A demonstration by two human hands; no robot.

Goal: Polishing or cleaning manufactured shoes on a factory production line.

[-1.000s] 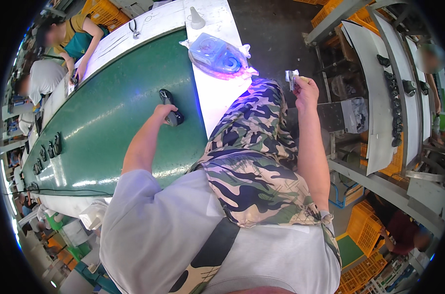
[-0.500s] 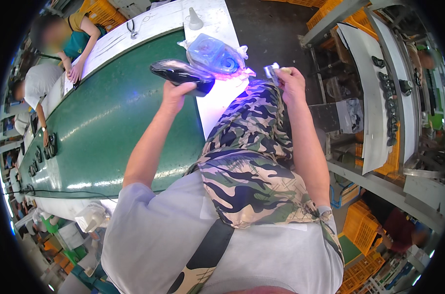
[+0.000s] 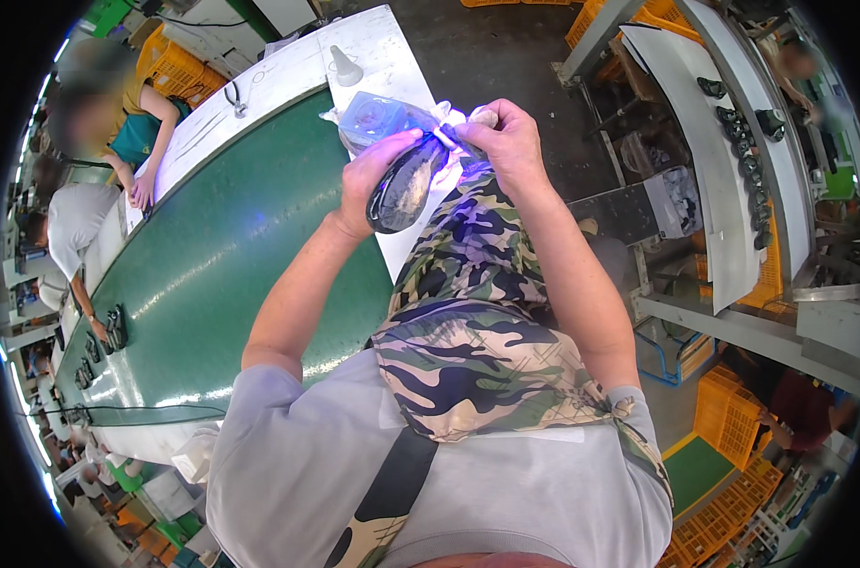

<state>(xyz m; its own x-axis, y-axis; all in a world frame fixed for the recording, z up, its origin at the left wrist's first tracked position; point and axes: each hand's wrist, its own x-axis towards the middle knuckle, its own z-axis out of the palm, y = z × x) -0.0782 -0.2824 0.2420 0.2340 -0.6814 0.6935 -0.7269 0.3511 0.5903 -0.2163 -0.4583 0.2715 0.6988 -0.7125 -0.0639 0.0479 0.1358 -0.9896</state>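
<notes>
Lifted off the green conveyor belt [image 3: 212,256] a second ago, the dark shoe sole [image 3: 403,185] is now gripped in the left hand [image 3: 373,180] beside it, its tip pinched by the right hand [image 3: 508,142].

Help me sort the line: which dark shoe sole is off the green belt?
The dark shoe sole in the left hand; the other soles lie at the belt's far left edge.

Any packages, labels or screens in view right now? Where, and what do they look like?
Clear plastic bag: on the white table edge, just beyond the hands, crumpled, bluish contents.
Yellow crates: top left behind a seated person; more at lower right, slatted plastic.
No screens or readable labels visible.
</notes>
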